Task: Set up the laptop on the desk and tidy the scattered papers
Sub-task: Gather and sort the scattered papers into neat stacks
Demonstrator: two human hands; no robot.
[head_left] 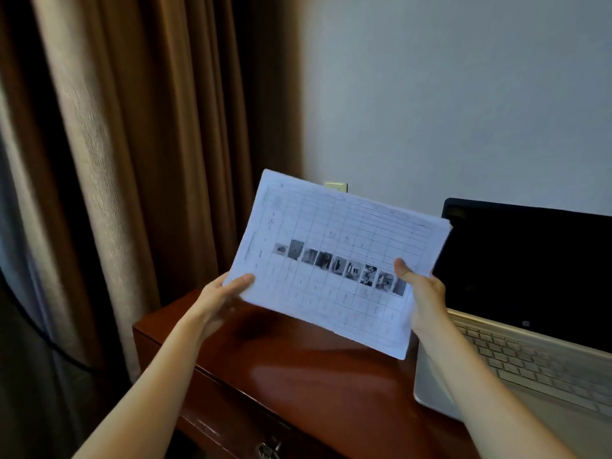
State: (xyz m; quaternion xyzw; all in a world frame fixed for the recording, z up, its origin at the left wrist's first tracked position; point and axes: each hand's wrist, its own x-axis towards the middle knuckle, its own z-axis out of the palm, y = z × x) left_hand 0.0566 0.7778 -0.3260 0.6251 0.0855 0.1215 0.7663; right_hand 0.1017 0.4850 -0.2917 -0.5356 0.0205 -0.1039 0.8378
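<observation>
Both hands hold a stack of papers (334, 260) up in the air above the dark wooden table (298, 369), tilted so the printed side faces the camera. The top sheet shows a grid of lines with a row of small dark photos across its middle. The left hand (218, 303) grips the lower left corner, thumb lying across the front and the fingers (228, 309) curled behind the sheets. The right hand (422, 293) grips the right edge, thumb pressed on the front near the last photo, its other fingers hidden behind the paper. To the right, an open laptop (530, 309) sits on the table, its screen black and its pale keyboard partly covered by the right forearm. A brown curtain (132, 160) hangs on the left, and a pale wall (463, 94) rises behind, with a small wall plate (336, 186) peeking over the papers' top edge.
</observation>
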